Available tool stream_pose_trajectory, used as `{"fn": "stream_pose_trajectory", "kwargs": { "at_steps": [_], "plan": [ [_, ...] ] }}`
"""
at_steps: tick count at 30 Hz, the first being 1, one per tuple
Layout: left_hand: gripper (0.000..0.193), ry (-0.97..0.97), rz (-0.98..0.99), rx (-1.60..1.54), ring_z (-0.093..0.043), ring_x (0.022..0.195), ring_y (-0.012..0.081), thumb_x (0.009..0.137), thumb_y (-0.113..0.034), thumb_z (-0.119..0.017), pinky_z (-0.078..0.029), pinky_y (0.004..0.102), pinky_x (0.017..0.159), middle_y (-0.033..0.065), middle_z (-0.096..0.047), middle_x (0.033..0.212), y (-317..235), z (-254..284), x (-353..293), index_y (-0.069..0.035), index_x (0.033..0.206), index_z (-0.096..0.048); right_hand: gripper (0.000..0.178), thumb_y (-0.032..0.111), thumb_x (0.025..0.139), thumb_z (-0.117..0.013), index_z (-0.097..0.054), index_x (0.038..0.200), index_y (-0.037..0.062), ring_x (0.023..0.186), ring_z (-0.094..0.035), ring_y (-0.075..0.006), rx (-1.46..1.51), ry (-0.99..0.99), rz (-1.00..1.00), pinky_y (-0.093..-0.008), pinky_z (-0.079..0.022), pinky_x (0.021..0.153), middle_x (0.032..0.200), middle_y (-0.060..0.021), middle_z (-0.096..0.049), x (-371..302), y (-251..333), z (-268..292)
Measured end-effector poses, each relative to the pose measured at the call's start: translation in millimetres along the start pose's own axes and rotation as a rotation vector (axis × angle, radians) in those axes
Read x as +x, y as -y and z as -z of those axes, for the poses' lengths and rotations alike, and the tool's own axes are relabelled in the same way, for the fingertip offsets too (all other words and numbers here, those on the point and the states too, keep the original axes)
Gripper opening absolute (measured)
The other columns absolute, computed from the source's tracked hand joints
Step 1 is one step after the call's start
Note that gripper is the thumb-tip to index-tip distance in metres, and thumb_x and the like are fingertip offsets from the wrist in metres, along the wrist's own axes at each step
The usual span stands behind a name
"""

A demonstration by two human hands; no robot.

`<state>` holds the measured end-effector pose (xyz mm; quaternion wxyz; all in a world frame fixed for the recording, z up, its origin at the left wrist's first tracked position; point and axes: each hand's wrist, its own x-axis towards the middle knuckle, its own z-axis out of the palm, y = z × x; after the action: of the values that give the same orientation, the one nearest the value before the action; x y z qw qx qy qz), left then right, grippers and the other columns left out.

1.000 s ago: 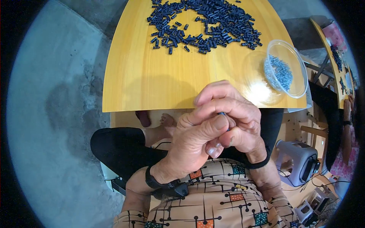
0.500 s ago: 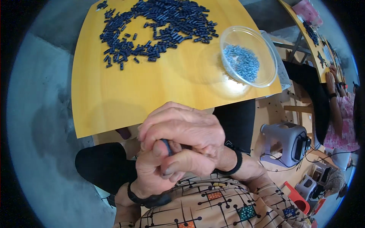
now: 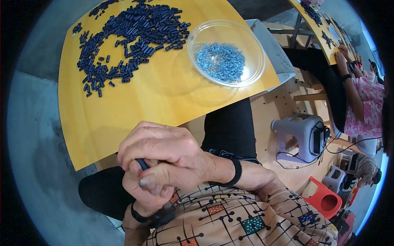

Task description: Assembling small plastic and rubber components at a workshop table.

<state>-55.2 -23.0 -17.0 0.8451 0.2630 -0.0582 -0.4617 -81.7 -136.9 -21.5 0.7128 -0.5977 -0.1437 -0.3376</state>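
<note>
My right hand [image 3: 168,149] wraps over my left hand [image 3: 141,192], both in front of my body just off the table's near edge. Between my thumbs and curled fingers shows the end of a small dark cylindrical piece [image 3: 142,164]; the rest of it is hidden. Both hands are closed around it. On the yellow table [image 3: 123,110] lies a spread heap of short black tubular pieces [image 3: 143,22]. To its right stands a clear round plastic bowl [image 3: 256,61] holding many small shiny metal bits [image 3: 221,61] that look like springs.
A grey tray [image 3: 283,63] sits beyond the bowl at the table's right edge. On the floor at right are a pale purple plastic stool [image 3: 297,127] with cables and a red stool [image 3: 318,205]. A person in a pink patterned top [image 3: 363,108] works at another table.
The view has shifted, so the table, heap and bowl appear further left. My joined hands appear further left and slightly lower, still clasped round the dark piece.
</note>
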Motion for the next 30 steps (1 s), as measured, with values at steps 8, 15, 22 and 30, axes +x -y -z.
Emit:
{"fn": "stream_pose_trajectory", "kwargs": {
  "at_steps": [8,15,22,30],
  "plan": [
    [0.033,-0.105,0.000,-0.095,-0.025,0.031,0.0041,0.088,-0.033,-0.043,-0.023,0.0182,0.028,-0.0048,-0.031,0.043,16.6,2.8,10.0,-0.005,0.071,-0.047,0.020,0.015,0.079,-0.060,-0.060,0.086,-0.0032,0.080,-0.057,-0.0233,-0.067,0.002,-0.139,-0.0306,-0.045,0.069,0.087,-0.0138,-0.060,-13.7,-0.1,16.9],
    [0.031,-0.143,0.061,0.111,-0.038,0.037,0.0074,0.086,-0.032,-0.052,-0.031,0.0197,0.034,-0.0020,-0.039,0.047,28.3,-31.4,12.3,-0.005,0.072,-0.051,0.020,0.015,0.075,-0.063,-0.058,0.083,-0.0026,0.073,-0.056,-0.0249,-0.362,-0.009,-0.084,-0.0324,-0.045,0.068,0.082,-0.0120,-0.058,-6.6,46.4,29.1],
    [0.015,-0.042,-0.069,0.677,-0.053,0.050,0.0092,0.079,-0.008,-0.061,-0.040,0.0190,0.045,0.0075,-0.058,0.064,-32.8,-16.7,29.6,0.006,0.082,-0.064,0.040,0.031,0.090,-0.048,-0.052,0.108,-0.0044,0.061,-0.048,-0.0077,-1.031,-0.631,-0.156,-0.0180,-0.038,0.052,0.075,-0.0044,-0.053,-21.8,113.0,107.6],
    [0.013,-0.430,-0.669,1.504,-0.056,0.059,0.0104,0.075,-0.001,-0.062,-0.043,0.0240,0.052,0.0084,-0.062,0.071,-83.5,36.3,72.9,0.003,0.087,-0.065,0.047,0.017,0.084,-0.058,-0.043,0.125,-0.0012,0.078,-0.058,-0.0123,-1.097,-0.522,-0.718,-0.0219,-0.047,0.067,0.102,-0.0136,-0.059,-56.7,75.3,350.3]
  ]
}}
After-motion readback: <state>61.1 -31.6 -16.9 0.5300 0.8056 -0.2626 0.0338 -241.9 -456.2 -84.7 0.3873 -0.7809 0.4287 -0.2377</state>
